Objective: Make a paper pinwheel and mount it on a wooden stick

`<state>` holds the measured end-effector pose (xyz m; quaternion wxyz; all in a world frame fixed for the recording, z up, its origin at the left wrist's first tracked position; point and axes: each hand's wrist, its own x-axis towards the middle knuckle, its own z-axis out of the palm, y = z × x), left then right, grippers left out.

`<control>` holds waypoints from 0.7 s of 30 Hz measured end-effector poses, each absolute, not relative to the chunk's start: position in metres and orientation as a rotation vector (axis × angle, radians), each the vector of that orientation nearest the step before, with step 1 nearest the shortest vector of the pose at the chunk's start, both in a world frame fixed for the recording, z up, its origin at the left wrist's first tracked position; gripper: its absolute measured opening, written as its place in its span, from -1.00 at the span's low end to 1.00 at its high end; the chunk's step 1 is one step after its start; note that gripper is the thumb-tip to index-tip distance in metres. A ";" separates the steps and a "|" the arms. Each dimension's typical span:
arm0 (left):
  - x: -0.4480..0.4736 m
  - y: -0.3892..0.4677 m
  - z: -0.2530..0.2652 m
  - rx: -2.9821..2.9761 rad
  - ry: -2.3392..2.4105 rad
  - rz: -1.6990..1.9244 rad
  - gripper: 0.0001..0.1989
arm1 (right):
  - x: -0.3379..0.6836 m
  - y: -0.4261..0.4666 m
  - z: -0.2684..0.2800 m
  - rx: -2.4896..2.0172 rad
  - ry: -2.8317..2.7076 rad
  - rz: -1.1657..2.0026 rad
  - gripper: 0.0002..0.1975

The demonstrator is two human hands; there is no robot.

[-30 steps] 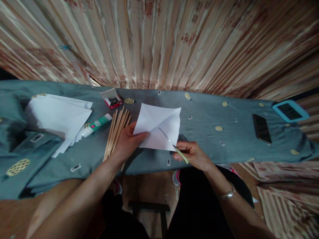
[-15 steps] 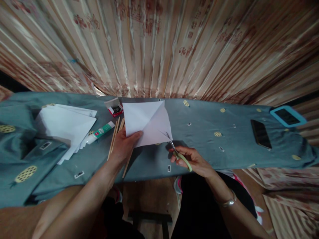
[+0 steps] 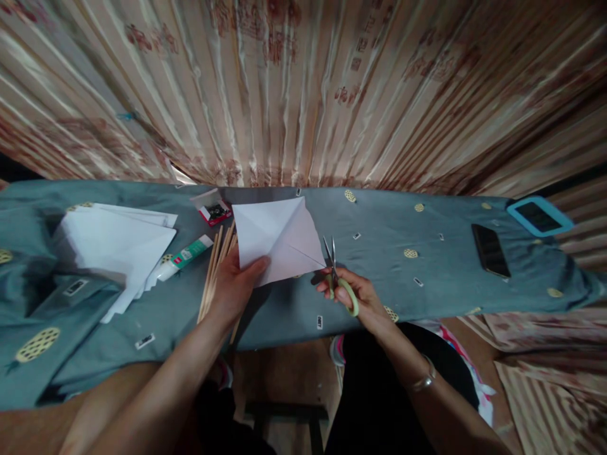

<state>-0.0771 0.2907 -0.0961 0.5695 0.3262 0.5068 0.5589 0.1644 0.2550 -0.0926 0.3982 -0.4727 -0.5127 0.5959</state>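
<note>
A creased white sheet of paper point(image 3: 270, 230) is pinched at its lower left edge by my left hand point(image 3: 234, 281), thumb on top. Fold lines cross the sheet, and a cut runs in from its lower right corner. Just right of that corner, my right hand point(image 3: 355, 294) grips scissors point(image 3: 333, 273) with pale green handles. Their blades are spread, point away from me and stand apart from the paper. Under and beside my left hand lie several thin wooden sticks point(image 3: 211, 268), partly hidden by the hand and the sheet.
On the cloth-covered table point(image 3: 379, 221) stand a small open red box point(image 3: 215, 212) with dark bits inside, a green and white glue tube point(image 3: 184, 258) and a stack of white paper point(image 3: 118, 240). A phone point(image 3: 490, 250) and a blue-framed tablet point(image 3: 540, 216) lie at the right. A curtain point(image 3: 284, 95) hangs behind.
The scissors have come out of the paper's right edge, and their blades have spread and turned upright. A cut line now shows at the corner. The view has shifted slightly.
</note>
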 end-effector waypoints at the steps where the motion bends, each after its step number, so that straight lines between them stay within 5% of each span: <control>1: -0.075 0.289 -0.096 0.781 1.210 1.303 -0.52 | 0.163 0.256 -0.093 -1.214 -1.276 1.482 -0.46; 13: -0.060 0.256 -0.101 1.131 1.210 1.060 -0.43 | 0.175 0.270 -0.084 -1.512 -1.007 1.275 -0.42; 18: -0.068 0.250 -0.101 1.646 1.293 0.922 -0.58 | 0.181 0.270 -0.087 -1.518 -1.025 1.264 -0.45; 21: -0.067 0.249 -0.101 1.971 1.228 0.888 -0.46 | 0.183 0.270 -0.088 -1.520 -1.020 1.276 -0.44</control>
